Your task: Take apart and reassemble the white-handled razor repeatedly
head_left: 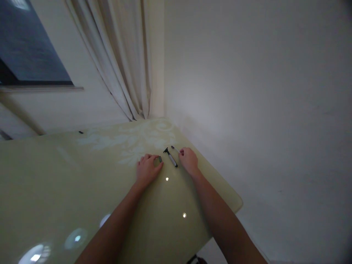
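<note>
A razor (172,158) with a black head and a grey-and-black handle lies on the table between my two hands. My left hand (148,168) rests on the tabletop, its thumb and index finger closed around a small dark rectangular piece (160,159). To the right of the razor, my right hand (188,160) pinches the thin pale handle of a small brush (174,148). The brush's dark head points away to the upper left, close to the razor's head. The fingertips on the brush are partly hidden.
The glossy yellow-green table (82,183) has a pale leaf pattern at its far corner and light reflections. A small dark object (80,132) lies at the far left edge. Plain wall (247,91) borders the right side; a curtain (121,55) hangs behind.
</note>
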Action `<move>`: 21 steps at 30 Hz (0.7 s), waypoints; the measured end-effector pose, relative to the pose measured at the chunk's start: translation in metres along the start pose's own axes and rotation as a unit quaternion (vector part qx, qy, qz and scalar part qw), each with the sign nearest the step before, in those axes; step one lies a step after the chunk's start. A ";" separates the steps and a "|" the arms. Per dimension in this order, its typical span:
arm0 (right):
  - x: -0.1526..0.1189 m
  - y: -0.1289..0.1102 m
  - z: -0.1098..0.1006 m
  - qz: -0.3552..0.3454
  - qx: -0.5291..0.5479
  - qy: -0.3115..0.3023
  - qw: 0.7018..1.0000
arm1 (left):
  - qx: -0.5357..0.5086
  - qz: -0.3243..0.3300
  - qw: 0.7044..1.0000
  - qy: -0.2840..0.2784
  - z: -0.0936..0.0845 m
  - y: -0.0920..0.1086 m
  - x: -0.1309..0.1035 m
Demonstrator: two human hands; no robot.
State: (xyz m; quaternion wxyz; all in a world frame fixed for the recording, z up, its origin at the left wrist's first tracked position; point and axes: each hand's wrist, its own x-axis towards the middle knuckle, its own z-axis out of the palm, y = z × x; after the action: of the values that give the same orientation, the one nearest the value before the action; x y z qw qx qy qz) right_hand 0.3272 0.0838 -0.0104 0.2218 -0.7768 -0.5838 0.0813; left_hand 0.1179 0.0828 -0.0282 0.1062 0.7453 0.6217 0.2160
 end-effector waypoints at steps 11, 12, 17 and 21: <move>-0.002 -0.001 0.001 0.010 -0.009 0.003 1.000 | 0.001 0.007 1.000 -0.002 0.000 0.006 -0.003; -0.002 0.000 0.002 0.010 -0.009 0.004 1.000 | 0.002 0.008 1.000 -0.002 0.000 0.006 -0.003; -0.002 0.000 0.003 0.013 -0.010 0.012 1.000 | 0.003 0.007 1.000 -0.001 -0.001 0.008 -0.004; -0.002 -0.002 0.002 0.017 -0.015 0.013 1.000 | 0.001 0.007 1.000 0.000 -0.001 0.008 -0.004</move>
State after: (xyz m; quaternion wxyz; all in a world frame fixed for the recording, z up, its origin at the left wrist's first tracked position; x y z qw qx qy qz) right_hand 0.3237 0.0826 -0.0120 0.2161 -0.7907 -0.5691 0.0657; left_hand 0.1240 0.0773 -0.0251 0.1041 0.7499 0.6167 0.2157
